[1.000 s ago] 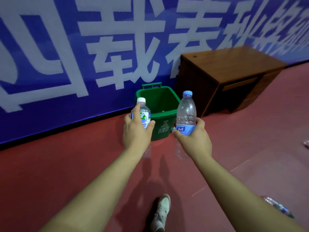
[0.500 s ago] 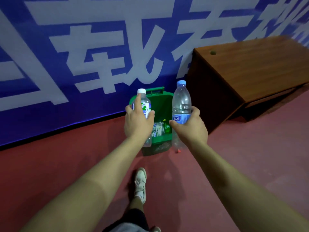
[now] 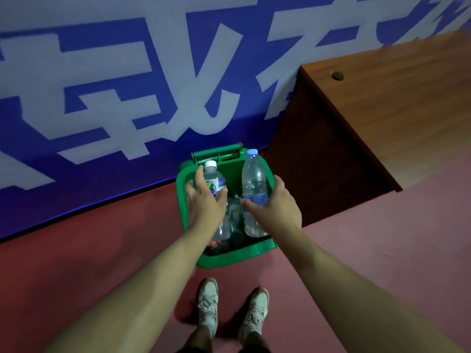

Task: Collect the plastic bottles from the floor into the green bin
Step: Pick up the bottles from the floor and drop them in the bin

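Note:
I stand over the green bin, which sits on the red floor against the blue banner. My left hand holds a clear bottle with a white cap upright above the bin's left half. My right hand holds a taller clear bottle with a blue cap upright above the right half, thumb across its blue label. Both bottle bases hang inside the bin's opening. Several other bottles lie in the bin between my hands, partly hidden.
A brown wooden desk stands just right of the bin, its dark side panel close to my right hand. The blue banner with white characters fills the wall behind. My two feet in light shoes stand just before the bin.
I have walked up to the bin and now look down into it. Both hands have carried their bottles forward until they hang over the bin's opening.

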A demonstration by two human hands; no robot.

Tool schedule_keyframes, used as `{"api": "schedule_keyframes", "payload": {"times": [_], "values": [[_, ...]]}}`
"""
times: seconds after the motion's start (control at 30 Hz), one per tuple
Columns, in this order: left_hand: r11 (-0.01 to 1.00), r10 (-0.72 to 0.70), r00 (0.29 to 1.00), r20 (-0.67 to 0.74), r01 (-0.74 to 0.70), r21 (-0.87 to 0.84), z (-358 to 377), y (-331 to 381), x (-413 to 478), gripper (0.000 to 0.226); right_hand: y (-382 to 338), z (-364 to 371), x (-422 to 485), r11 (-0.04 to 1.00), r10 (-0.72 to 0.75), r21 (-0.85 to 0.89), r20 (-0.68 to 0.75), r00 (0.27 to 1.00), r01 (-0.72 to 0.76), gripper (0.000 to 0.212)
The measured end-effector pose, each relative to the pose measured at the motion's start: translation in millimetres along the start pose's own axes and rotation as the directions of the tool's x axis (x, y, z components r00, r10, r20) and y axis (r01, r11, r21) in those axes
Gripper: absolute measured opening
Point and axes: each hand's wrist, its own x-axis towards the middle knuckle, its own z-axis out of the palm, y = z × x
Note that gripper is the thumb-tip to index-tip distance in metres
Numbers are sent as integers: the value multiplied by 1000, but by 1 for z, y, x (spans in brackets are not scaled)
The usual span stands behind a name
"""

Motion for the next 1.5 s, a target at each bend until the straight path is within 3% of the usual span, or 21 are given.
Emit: {"api": "schedule_keyframes", "payload": {"times": [0.17, 0.4, 0.67, 0.83, 1.0, 1.13, 1.2, 1.37, 1.5], "values": [[999, 3, 998, -70, 0, 37, -3, 1, 22, 73, 1, -6, 26, 999, -27, -37, -17, 1000, 26, 90], [995, 57, 998, -22, -55, 79, -13, 9, 19, 72, -3, -18, 20, 998, -44, -36, -29, 999, 43, 84], [959, 245, 946, 214, -269, 89, 10, 41, -44, 62, 47, -47, -55, 994, 97, 71, -169, 981, -86, 81], [905, 369, 859, 354, -419, 75, 45, 72, -138, 61, 129, -81, -148, 950, 288, 209, -308, 907, -230, 81], [793, 505, 685, 525, -608, 32, 95, 80, -300, 50, 245, -102, -308, 854, 512, 337, -410, 755, -396, 78], [692, 547, 472, 692, -720, -57, 133, 54, -485, 50, 337, -92, -482, 734, 678, 466, -456, 577, -494, 77], [628, 547, 332, 768, -770, -114, 147, 35, -584, 49, 375, -83, -574, 664, 748, 519, -470, 469, -538, 77], [561, 479, 65, 875, -789, -248, 147, -10, -799, 46, 447, -66, -773, 497, 859, 596, -440, 262, -630, 75], [534, 465, -32, 885, -787, -310, 167, -36, -919, 45, 512, -62, -878, 413, 895, 628, -412, 168, -660, 73]]}}
